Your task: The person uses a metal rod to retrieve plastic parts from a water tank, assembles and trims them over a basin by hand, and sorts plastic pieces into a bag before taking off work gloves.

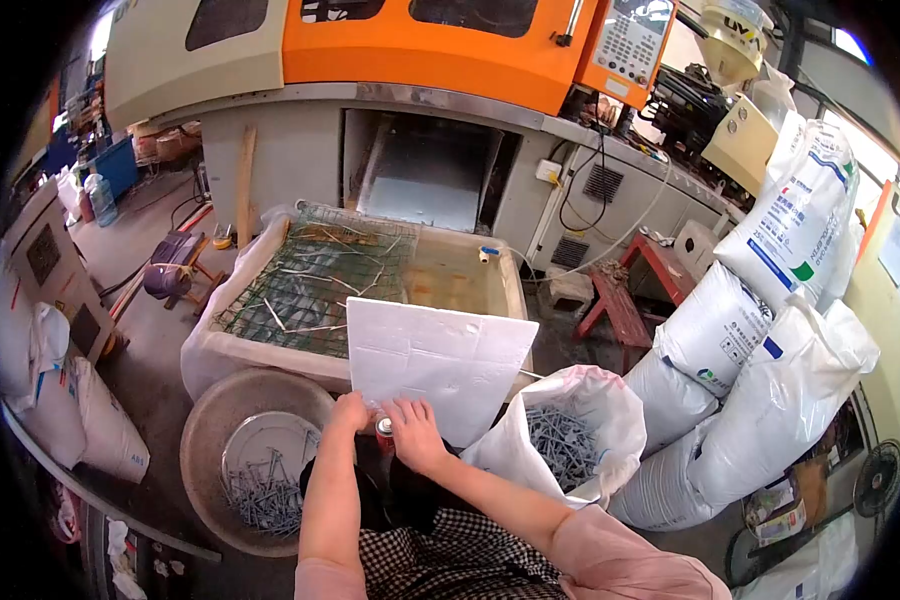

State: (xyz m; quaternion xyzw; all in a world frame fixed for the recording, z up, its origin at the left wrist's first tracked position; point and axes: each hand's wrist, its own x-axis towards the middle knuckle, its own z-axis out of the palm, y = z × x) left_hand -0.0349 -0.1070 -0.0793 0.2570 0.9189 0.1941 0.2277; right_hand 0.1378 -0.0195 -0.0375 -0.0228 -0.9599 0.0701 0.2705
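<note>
A white foam board point(440, 365) stands tilted in front of me, against the near side of a water tub. My left hand point(349, 412) is closed at the board's lower left corner; whatever its fingers hold, if anything, is hidden. Just to the right, my right hand point(415, 432) lies with its fingers stretched and slightly apart against the board's lower part. Between the two hands shows the top of a small red can point(384, 428), partly covered by my right hand.
Grey plastic pieces lie in a round basin point(202, 425) at left and in an open white sack point(620, 405) at right. Behind the board is a water tub point(515, 290) with green mesh. Stacked full bags point(790, 370) stand right; an orange machine point(420, 50) spans the back.
</note>
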